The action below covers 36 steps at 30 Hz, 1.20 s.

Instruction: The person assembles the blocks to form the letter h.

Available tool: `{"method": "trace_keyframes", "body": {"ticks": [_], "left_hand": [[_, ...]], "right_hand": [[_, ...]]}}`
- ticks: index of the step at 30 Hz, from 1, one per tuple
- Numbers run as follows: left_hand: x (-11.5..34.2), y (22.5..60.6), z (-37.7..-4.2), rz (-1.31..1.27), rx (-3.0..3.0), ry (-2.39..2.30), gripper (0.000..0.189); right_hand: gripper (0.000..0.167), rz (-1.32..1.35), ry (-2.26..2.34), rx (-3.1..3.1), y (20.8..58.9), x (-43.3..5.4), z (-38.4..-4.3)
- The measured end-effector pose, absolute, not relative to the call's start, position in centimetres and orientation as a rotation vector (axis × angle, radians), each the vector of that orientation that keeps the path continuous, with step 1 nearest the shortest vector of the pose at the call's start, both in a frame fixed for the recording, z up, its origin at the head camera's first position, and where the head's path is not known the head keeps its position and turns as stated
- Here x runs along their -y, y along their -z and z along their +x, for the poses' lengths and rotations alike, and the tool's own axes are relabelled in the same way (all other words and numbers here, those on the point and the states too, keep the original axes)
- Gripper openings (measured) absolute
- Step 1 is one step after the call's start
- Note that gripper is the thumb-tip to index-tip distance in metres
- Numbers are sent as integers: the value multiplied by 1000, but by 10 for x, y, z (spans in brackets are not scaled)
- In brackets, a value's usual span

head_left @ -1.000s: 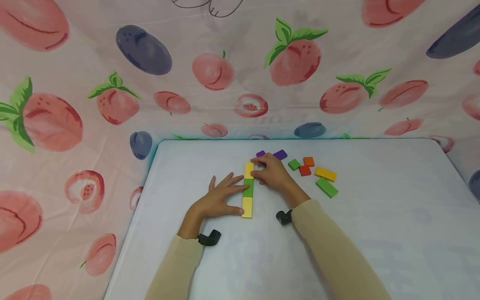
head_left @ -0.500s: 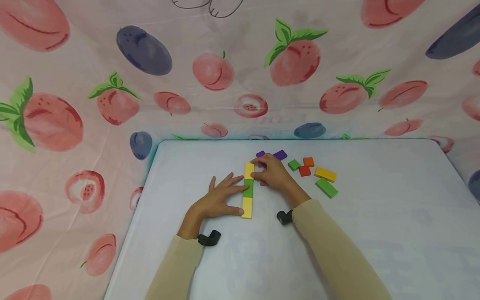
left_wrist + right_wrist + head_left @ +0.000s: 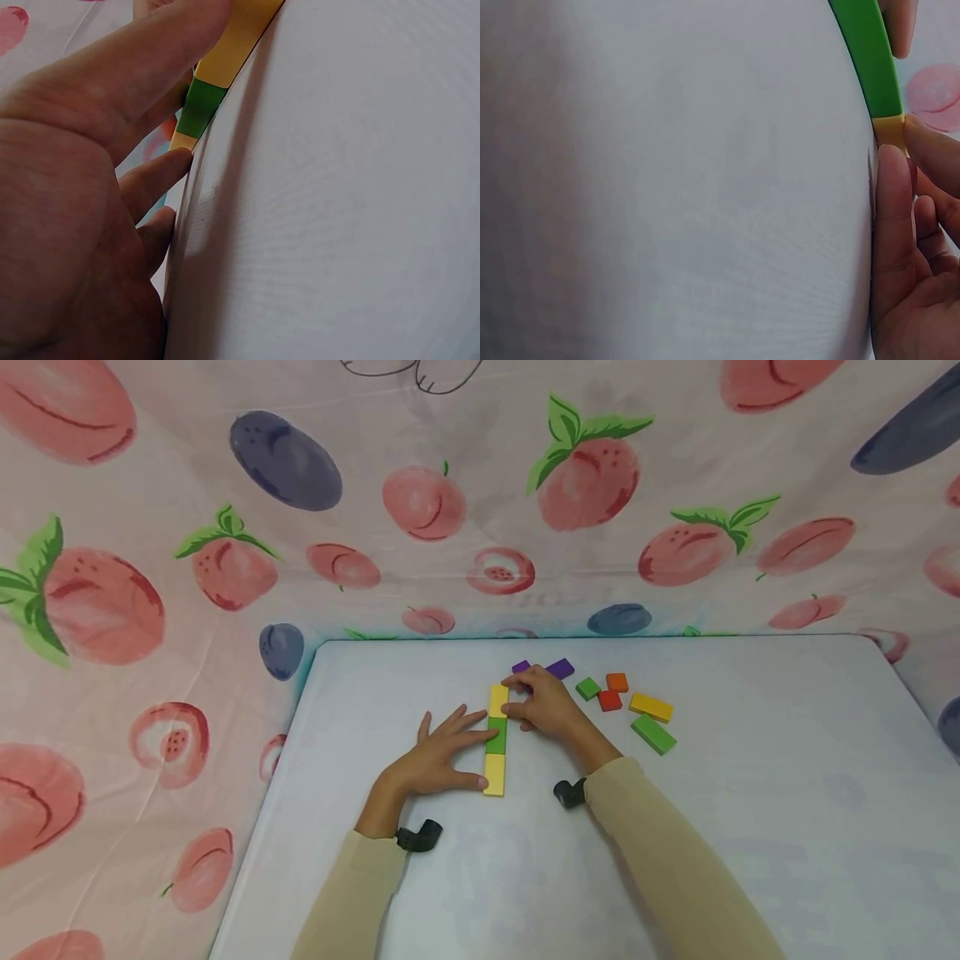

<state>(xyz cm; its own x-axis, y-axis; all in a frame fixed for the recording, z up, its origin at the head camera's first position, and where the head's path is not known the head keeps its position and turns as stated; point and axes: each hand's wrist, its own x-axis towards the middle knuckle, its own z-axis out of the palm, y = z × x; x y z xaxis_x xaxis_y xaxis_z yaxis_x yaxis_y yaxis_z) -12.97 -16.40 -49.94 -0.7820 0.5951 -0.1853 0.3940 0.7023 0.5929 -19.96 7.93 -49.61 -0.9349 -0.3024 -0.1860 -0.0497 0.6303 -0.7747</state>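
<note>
Three flat blocks form a straight line in the head view: a near yellow block (image 3: 494, 774), a green block (image 3: 496, 739) in the middle and a far yellow block (image 3: 498, 700). My left hand (image 3: 431, 762) lies along their left side with straight fingers. Its thumb touches the near yellow block, its index fingertip rests on the green one, and other fingertips reach the far yellow one. My right hand (image 3: 551, 703) pinches the far yellow block between thumb and index finger. In the right wrist view, the thumb (image 3: 895, 180) covers part of that yellow block.
Purple blocks (image 3: 559, 669) lie just beyond my right hand. Right of it are a small green block (image 3: 588, 688), an orange one (image 3: 617, 682), a red one (image 3: 610, 701), a long yellow block (image 3: 651, 707) and a long green block (image 3: 654, 734). A fruit-print cloth (image 3: 450, 560) hangs behind the white table (image 3: 787, 827).
</note>
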Motion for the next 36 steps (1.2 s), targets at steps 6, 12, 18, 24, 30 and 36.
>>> {"method": "trace_keyframes", "body": {"ticks": [6,12,18,24,30,36], "left_hand": [[164,499,-129,776,-2553,-766,80],[164,497,-128,769,-2549,-765,80],[163,496,-129,768,-2554,-762,79],[164,498,-129,772,-2562,-756,79],[164,498,-129,773,-2561,-749,79],[163,500,-129,760,-2564,-736,79]], "right_hand": [[47,-275,1202,-2551,497,-79,-200],[46,-267,1208,-2549,497,-79,-201],[46,-251,1217,-2538,497,-78,-201],[44,-147,1340,-2418,496,-81,-200],[37,31,1626,-2183,494,-90,-203],[36,27,1625,-2420,491,-100,-210]]}}
